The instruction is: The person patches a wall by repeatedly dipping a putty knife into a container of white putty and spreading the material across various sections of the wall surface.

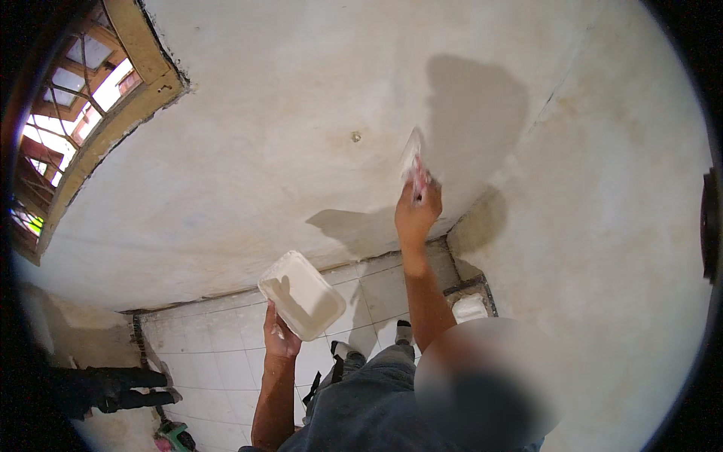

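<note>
My right hand point(420, 207) is closed on a putty knife point(413, 151) with a pink handle and a pale, smeared blade, held up at the off-white plastered wall point(286, 135), where it casts a shadow. Whether the blade touches the wall is hard to tell. Low on the left, my left hand point(280, 335) grips a cream rectangular tray point(301, 292) by its near edge, over the tiled floor. A shadow lies inside the tray; I cannot make out clearly what it contains.
A window point(151, 68) with a grille is at upper left. Below are white floor tiles point(218, 377) and my feet point(343, 348). At lower left are long dark shapes point(113, 388) I cannot identify and a green tool point(175, 437). A white object point(468, 307) sits in the right corner.
</note>
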A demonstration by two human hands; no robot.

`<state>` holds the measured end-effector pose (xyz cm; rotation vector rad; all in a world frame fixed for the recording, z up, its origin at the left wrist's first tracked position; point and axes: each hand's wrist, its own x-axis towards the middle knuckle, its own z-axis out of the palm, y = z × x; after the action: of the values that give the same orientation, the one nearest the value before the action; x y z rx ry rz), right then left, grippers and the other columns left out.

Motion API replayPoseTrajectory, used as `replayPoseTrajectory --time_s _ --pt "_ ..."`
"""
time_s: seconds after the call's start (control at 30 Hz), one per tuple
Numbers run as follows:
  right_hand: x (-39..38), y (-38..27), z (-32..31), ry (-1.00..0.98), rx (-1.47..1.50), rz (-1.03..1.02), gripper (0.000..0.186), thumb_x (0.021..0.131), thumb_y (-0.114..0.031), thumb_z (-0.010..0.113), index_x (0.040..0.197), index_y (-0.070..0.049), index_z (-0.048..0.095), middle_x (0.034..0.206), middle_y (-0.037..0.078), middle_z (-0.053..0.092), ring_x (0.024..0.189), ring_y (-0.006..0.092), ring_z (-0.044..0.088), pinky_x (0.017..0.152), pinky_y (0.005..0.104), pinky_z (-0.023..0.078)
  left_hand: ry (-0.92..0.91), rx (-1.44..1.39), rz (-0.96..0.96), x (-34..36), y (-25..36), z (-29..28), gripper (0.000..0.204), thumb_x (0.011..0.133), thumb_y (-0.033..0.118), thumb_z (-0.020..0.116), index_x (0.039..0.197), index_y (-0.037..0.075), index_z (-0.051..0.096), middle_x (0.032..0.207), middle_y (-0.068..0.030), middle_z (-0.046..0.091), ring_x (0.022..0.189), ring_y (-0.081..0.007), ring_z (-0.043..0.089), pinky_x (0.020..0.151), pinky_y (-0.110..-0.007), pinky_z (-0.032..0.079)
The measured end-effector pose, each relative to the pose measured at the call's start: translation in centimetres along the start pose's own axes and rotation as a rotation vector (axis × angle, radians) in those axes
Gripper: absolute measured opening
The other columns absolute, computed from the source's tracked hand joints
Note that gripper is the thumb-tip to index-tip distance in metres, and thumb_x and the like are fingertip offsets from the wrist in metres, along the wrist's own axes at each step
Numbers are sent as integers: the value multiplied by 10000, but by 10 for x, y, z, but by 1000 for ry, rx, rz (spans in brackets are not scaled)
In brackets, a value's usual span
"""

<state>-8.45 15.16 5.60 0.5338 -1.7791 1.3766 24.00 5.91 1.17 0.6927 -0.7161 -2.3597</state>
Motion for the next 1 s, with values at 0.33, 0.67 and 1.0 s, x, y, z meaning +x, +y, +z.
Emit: replayPoseTrajectory --time_s 0.33,0.67,1.0 --pt "21 -93 64 -237 -263 -270 179 872 -120 619 1024 -34 660 958 146 668 831 340 620 732 392 526 -98 73 -36 -2 8 21 533 1010 385 404 1439 71 368 1421 -82 464 1289 -248 456 1084 -419 362" --pt "64 -31 -1 156 459 760 201 843 -58 603 1005 55 641 870 184 639 776 264 645 690 351 535 -161 56 -18 -13 12 48 548 1010 398 396 1453 80 349 1441 -87 443 1311 -269 432 1096 -438 342" --pt "111 -156 15 -44 23 -53 211 833 -106 622 985 24 553 825 224 582 780 416 575 695 483 466 -140 102 15 -24 24 61 562 1006 408 401 1461 85 337 1448 -83 436 1314 -267 431 1096 -443 343"
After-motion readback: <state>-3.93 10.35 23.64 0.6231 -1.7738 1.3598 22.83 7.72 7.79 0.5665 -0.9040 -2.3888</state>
